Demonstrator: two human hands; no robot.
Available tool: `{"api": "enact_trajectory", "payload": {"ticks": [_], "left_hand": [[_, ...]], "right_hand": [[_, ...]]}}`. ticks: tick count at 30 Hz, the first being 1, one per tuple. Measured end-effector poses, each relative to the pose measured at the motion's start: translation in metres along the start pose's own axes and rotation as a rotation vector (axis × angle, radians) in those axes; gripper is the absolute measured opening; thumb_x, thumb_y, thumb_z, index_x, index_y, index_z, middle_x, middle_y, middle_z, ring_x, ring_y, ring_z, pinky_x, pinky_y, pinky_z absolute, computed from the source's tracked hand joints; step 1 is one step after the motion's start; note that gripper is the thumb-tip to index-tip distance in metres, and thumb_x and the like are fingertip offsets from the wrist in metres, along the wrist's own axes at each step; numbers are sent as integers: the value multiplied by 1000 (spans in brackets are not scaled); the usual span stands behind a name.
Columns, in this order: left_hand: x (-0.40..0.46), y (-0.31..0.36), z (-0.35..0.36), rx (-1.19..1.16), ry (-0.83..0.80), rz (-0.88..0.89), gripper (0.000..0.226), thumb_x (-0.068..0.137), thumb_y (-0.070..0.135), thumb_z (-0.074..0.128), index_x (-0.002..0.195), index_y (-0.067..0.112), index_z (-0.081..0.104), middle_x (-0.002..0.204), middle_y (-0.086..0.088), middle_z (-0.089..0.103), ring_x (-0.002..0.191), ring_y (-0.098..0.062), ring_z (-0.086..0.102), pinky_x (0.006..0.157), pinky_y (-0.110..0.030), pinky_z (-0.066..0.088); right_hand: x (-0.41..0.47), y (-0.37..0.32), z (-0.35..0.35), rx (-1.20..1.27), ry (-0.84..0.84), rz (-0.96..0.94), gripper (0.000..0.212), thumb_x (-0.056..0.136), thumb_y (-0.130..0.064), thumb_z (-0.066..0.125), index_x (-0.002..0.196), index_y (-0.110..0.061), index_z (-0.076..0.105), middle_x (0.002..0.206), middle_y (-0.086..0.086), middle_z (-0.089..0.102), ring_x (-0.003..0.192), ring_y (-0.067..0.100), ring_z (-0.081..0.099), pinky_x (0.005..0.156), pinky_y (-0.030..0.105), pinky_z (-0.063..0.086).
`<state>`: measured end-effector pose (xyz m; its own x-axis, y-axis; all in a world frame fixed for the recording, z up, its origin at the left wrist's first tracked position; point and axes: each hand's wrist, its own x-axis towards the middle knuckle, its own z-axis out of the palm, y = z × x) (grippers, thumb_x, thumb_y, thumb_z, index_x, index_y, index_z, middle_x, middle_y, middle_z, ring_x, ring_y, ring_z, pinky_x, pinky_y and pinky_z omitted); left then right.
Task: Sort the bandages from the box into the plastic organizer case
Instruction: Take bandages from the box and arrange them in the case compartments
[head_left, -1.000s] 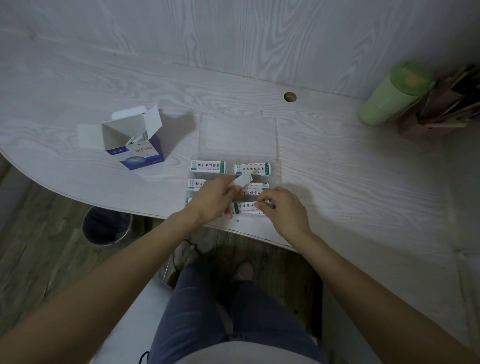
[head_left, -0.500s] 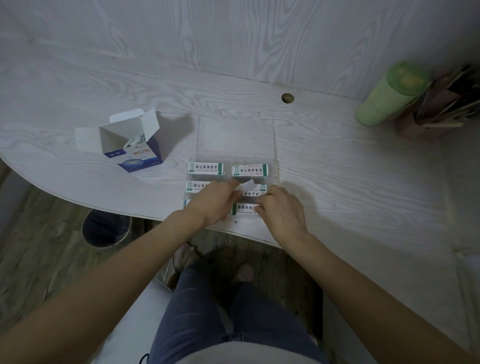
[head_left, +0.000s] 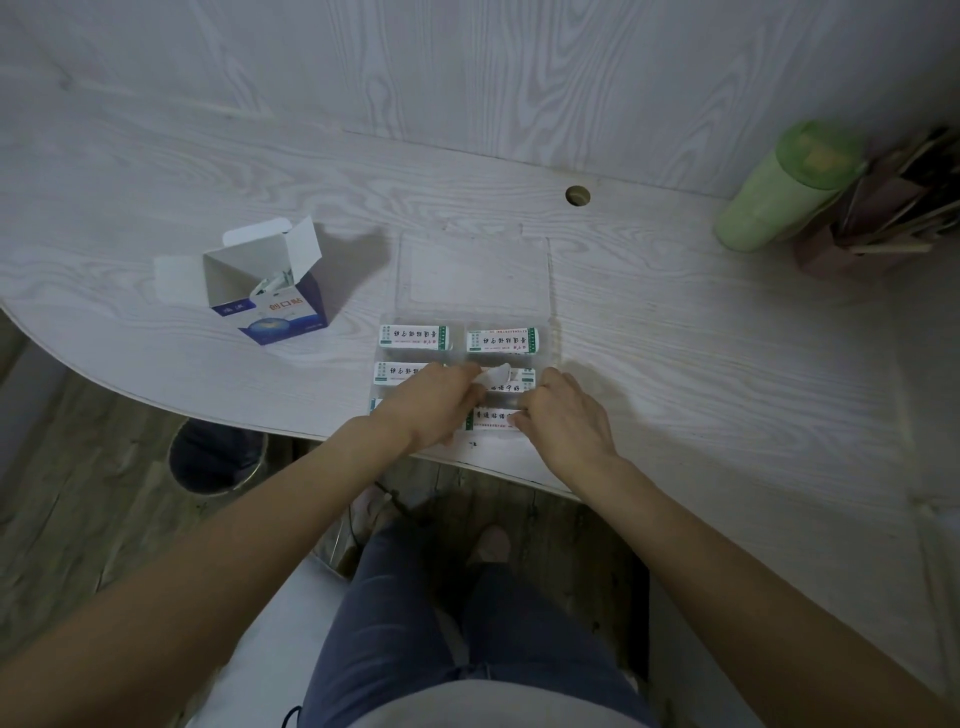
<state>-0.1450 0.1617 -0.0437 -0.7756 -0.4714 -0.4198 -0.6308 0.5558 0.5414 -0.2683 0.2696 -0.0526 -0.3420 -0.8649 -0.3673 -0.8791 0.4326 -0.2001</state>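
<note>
A clear plastic organizer case (head_left: 554, 332) lies at the table's near edge, its lid (head_left: 472, 270) folded flat behind it. White bandages with green ends fill the far compartments (head_left: 414, 338) and the middle left one (head_left: 397, 372). My left hand (head_left: 431, 408) pinches a single white bandage (head_left: 497, 375) low over the middle right compartment. With curled fingers, my right hand (head_left: 566, 423) holds the right end of the bandage stack (head_left: 491, 419) in the near right compartment. The open blue and white bandage box (head_left: 270, 293) stands to the left with a few strips inside.
A green bottle (head_left: 779, 192) and a holder with sticks (head_left: 883, 223) stand at the back right corner. A cable hole (head_left: 577, 196) sits in the table behind the lid. A dark bin (head_left: 215, 457) is on the floor under the table's left edge.
My left hand has lowered the single bandage from above the case down onto the middle right compartment. My right hand has stayed on the near right stack.
</note>
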Motion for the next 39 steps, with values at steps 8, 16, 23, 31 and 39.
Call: {"api": "enact_trajectory", "payload": {"ticks": [8,16,23,31,39], "left_hand": [[-6,-6,-5,-63,108,88,31,101,23,39,125,11,54,88,-3,66,63,-17,60,67,-38,53],[-8,12,-2,-114,138,248,32,99,17,45,129,14,53,88,14,39,78,-4,41,71,-16,27],[-10,15,1,-177,128,252,40,100,23,41,139,16,45,94,6,42,91,-9,41,78,-15,28],[-11,15,-5,-198,263,248,22,96,14,51,109,11,68,82,-6,70,73,-17,66,71,-27,50],[-11,4,-3,-445,182,251,29,91,14,58,119,20,64,100,4,69,87,-2,65,82,-17,50]], "right_hand": [[-8,9,-23,404,100,1,26,98,-28,49,110,-15,68,101,2,57,89,13,55,73,27,42],[0,14,-43,1344,-119,243,18,88,-5,64,103,3,68,77,7,69,59,8,66,53,14,47],[-1,16,-36,1356,-13,332,3,83,-5,70,86,-6,70,63,5,63,54,9,57,51,15,46],[-7,17,-43,1632,-125,284,11,84,2,65,94,-4,67,81,8,70,69,11,69,66,16,54],[-6,20,-41,1903,-367,576,7,85,3,61,86,-1,66,64,5,69,57,7,66,53,14,53]]}}
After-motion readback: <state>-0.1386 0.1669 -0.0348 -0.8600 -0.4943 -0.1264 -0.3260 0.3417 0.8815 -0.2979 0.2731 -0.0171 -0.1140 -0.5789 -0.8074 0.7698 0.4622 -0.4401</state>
